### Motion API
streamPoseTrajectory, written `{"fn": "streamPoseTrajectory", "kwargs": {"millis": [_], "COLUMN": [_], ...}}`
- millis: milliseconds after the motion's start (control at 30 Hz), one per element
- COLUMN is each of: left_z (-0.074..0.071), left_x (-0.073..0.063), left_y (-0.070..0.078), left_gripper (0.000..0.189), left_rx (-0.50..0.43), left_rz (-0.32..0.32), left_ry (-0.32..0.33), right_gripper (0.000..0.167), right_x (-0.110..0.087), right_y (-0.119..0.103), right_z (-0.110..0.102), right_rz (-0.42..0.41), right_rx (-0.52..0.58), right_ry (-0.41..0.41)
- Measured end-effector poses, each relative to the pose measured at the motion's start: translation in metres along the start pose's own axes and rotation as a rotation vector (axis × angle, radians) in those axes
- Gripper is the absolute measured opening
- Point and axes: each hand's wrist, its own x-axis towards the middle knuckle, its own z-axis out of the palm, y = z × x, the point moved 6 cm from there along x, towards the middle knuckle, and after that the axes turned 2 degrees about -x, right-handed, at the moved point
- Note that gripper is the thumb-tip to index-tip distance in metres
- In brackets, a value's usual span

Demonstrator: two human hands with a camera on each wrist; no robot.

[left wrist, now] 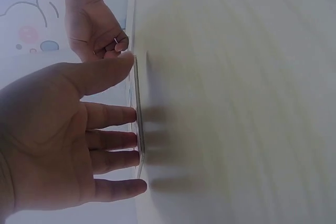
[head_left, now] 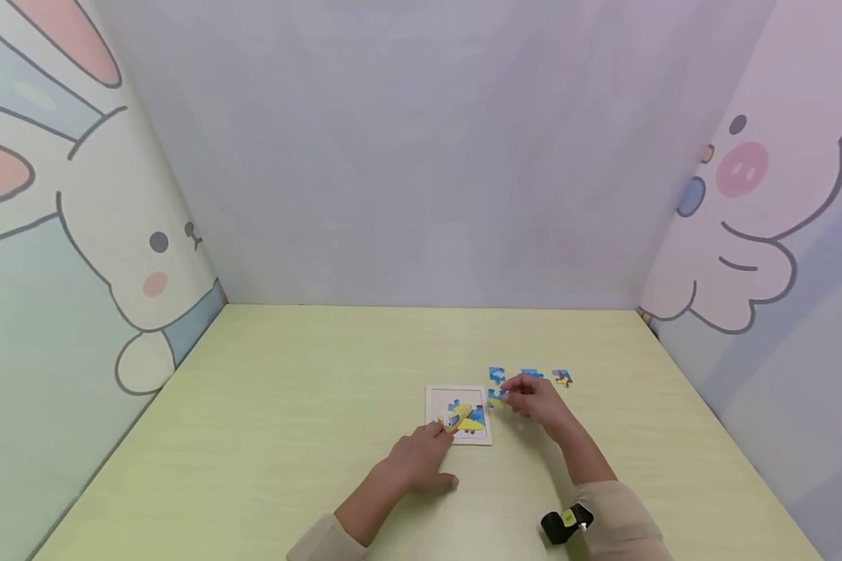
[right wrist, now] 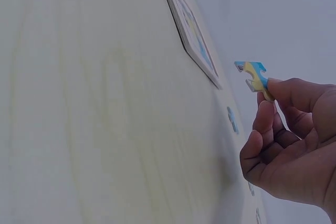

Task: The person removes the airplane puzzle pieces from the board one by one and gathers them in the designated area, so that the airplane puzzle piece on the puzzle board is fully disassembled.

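My right hand (head_left: 539, 403) pinches a blue and yellow jigsaw piece (right wrist: 256, 76) between thumb and fingertips, raised above the table just right of the puzzle tray. The square, white-rimmed puzzle tray (head_left: 456, 387) holds a partly assembled picture with a yellow plane (head_left: 472, 425) on blue; its upper left area shows bare backing. My left hand (head_left: 417, 460) rests at the tray's near left corner, fingers stretched over the edge and thumb out to the side. In the left wrist view its straight fingertips (left wrist: 128, 140) touch the tray's edge.
Behind the right hand lie loose pieces: a blue one (head_left: 497, 374), another blue one (head_left: 532, 373) partly covered by the hand, and a multicoloured one (head_left: 563, 378). A black device (head_left: 566, 523) sits at the right wrist. A grey wall (head_left: 421, 195) stands behind the table (head_left: 288, 374).
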Motion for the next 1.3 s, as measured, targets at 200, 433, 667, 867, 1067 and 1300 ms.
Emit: {"fn": "streamPoseTrajectory", "kwargs": {"millis": [200,433,667,867,1067,1300], "left_z": [0.002,0.001,-0.001,-0.002,0.001,0.004], "left_x": [0.0,0.0,0.002,0.003,0.007,0.009], "left_y": [-0.001,-0.004,0.0,0.012,0.016,0.015], "left_gripper": [0.063,0.055,0.058,0.06,0.06,0.061], "left_rx": [-0.006,-0.015,0.003,0.019,0.03,0.016], "left_rz": [-0.005,-0.021,-0.009,0.035,0.033,0.019], "left_ry": [-0.005,-0.007,0.007,0.022,0.018,-0.001], "right_gripper": [0.017,0.015,0.017,0.019,0.015,0.011], "right_x": [0.005,0.015,0.023,0.028,0.033,0.032], "right_y": [0.004,0.009,0.015,0.019,0.018,0.017], "right_z": [-0.006,-0.012,-0.017,-0.018,-0.014,-0.01], "right_rz": [0.008,0.034,0.042,0.062,0.057,0.057], "right_rx": [-0.015,-0.006,0.007,-0.018,-0.119,-0.21], "right_ry": [0.012,0.029,0.031,0.03,0.032,0.028]}}
